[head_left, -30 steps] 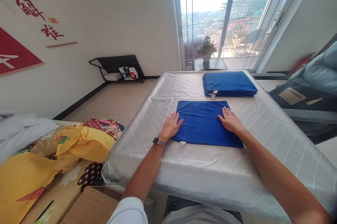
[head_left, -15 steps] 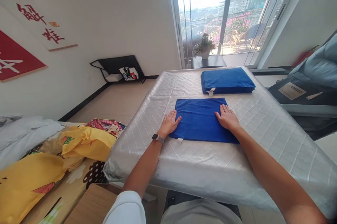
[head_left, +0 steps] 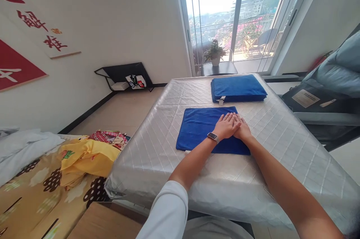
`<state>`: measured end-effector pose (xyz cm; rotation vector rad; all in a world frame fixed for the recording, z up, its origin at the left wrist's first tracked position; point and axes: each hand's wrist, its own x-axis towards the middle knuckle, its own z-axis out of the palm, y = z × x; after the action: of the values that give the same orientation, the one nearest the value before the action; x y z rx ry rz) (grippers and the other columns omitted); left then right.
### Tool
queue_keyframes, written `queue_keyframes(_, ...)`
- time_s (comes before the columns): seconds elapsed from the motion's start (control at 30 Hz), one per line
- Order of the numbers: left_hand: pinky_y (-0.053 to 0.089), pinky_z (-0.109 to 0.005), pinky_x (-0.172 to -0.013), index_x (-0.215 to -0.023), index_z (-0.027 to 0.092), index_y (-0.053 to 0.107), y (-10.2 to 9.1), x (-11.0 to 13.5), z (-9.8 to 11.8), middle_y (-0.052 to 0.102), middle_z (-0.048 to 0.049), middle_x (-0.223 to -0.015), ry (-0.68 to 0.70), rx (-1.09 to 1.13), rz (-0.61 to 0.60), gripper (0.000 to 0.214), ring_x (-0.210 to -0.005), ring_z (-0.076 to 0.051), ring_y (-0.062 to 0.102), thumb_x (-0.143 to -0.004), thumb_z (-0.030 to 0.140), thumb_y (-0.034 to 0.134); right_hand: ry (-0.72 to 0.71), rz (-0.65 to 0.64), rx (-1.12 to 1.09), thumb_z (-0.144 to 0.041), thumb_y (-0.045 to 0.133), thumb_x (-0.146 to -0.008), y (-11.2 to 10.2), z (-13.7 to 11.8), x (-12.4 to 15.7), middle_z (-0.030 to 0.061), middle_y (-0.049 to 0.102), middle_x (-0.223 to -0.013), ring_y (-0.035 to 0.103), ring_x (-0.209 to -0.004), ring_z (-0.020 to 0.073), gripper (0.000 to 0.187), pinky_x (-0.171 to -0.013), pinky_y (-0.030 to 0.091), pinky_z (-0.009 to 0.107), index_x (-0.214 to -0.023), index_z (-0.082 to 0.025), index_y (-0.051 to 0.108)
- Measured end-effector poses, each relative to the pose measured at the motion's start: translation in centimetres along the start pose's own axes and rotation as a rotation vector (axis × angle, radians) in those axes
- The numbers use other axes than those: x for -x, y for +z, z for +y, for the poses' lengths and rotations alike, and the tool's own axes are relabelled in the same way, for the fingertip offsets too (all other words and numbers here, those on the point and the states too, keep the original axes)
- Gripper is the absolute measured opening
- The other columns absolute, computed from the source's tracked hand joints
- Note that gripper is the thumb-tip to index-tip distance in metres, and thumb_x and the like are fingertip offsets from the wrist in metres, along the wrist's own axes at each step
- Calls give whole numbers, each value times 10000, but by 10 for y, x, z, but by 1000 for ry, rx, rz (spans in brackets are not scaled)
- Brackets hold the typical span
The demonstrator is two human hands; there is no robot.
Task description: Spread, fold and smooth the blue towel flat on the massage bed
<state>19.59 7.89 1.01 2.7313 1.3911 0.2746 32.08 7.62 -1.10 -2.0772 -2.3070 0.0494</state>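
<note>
- The left hand lies palm down with its fingers stretched out, grasping nothing, on the right part of a flat, rectangular, royal-blue fabric cloth.
- The right hand is also spread palm down and unclenched at the cloth's right side; the two hands touch and partly overlap.
- A wristwatch with a dark rectangular face sits on the left wrist.
- The cloth rests towards the middle of the tabletop, which has a shiny silver cover with a diamond-quilted pattern.
- Beyond the cloth, at the far right and apart from it, is a neat stack of blue fabric cloths, with white tags at its near left corner.
- Past the far edge, a green plant in a pale pot stands on a dark-seated chair.
- At the left, bright yellow printed fabric lies on a bed with patterned bedding.
</note>
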Motion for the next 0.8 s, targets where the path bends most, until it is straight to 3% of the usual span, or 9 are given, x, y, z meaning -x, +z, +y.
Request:
queue_keyframes(0.07, 172, -402, -1292, -1633, 142, 279, 7, -3, 0, 300, -81, -1686, -54, 34, -12, 738, -1571, -191, 231, -1069, 558, 48, 9, -2, 6, -286, 277, -1022, 0, -1, 1, 123, 168, -1717, 161, -1584, 221, 667, -1280, 156, 374, -1648, -59, 247)
queue_keyframes(0.17, 154, -384, -1296, -1634, 141, 277, 9, 7, -18, 293, -83, -1688, -84, 55, -25, 757, -1575, -183, 216, -1060, 577, 46, 40, 5, -24, -370, 216, -1054, 1, -3, -2, 132, 192, -1712, 173, -1581, 234, 674, -1279, 155, 395, -1645, -50, 249)
queue_keyframes(0.27, 136, -414, -1301, -1626, 146, 305, 4, 25, -50, 268, -89, -1694, -142, 35, -37, 773, -1584, -202, 186, -1052, 608, 74, 63, 1, -67, -454, 174, -1062, 1, -5, -7, 140, 197, -1709, 175, -1580, 248, 716, -1279, 153, 420, -1647, -47, 238)
queue_keyframes(0.47, 122, -445, -1299, -1627, 93, 280, -17, 80, -130, 225, -133, -1700, -383, -9, -38, 820, -1588, -245, 165, -1042, 641, 107, 82, -19, -104, -489, 161, -1060, -2, -6, -9, 133, 174, -1716, 161, -1583, 240, 733, -1281, 140, 418, -1654, -65, 225)
queue_keyframes(0.57, 131, -454, -1294, -1631, 102, 263, -22, 105, -159, 198, -133, -1707, -497, 6, -23, 826, -1588, -250, 165, -1039, 654, 97, 88, -25, -98, -491, 163, -1058, -3, -6, -7, 129, 178, -1715, 156, -1584, 241, 739, -1282, 144, 420, -1653, -58, 223)
queue_keyframes(0.67, 144, -435, -1290, -1626, 84, 257, -22, 117, -172, 197, -153, -1704, -549, 25, -8, 840, -1584, -255, 181, -1037, 658, 84, 84, -28, -83, -489, 160, -1057, -4, -6, -5, 128, 177, -1715, 156, -1584, 239, 749, -1283, 144, 417, -1648, -34, 219)
queue_keyframes(0.8, 153, -426, -1289, -1614, 38, 263, -20, 115, -173, 212, -189, -1692, -549, 18, 5, 868, -1579, -270, 201, -1034, 666, 113, 81, -32, -49, -513, 179, -1054, -7, -1, -11, 139, 188, -1711, 160, -1583, 241, 762, -1282, 145, 430, -1644, -34, 233)
